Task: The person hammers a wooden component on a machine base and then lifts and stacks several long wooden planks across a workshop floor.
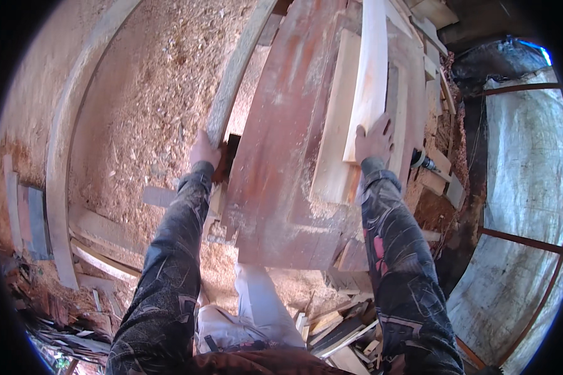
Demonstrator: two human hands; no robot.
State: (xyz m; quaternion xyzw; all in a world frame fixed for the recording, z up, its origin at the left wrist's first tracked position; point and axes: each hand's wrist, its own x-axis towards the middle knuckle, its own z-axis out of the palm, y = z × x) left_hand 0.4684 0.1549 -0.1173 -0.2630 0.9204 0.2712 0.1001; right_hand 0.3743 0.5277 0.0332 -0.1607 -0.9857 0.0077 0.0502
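My left hand (204, 150) is closed around the near end of a long, narrow wooden strip (239, 72) along the left side of a reddish-brown workbench (266, 194). The strip runs away toward the top of the picture. On the bench, my right hand (375, 142) lies over the near end of a pale, smooth plank (370, 69). Its thumb and fingers are apart, and it presses on the plank from above. A second pale board (336, 131) lies under and left of that plank, with fine sawdust around its near end.
Wood shavings (162, 81) cover the ground left of the bench, where a long curved board (65, 137) lies. Just right of my right hand is a black-and-silver tool (424, 160). Offcuts (344, 331) are piled below the bench. A whitish sheet on a frame (522, 156) stands far right.
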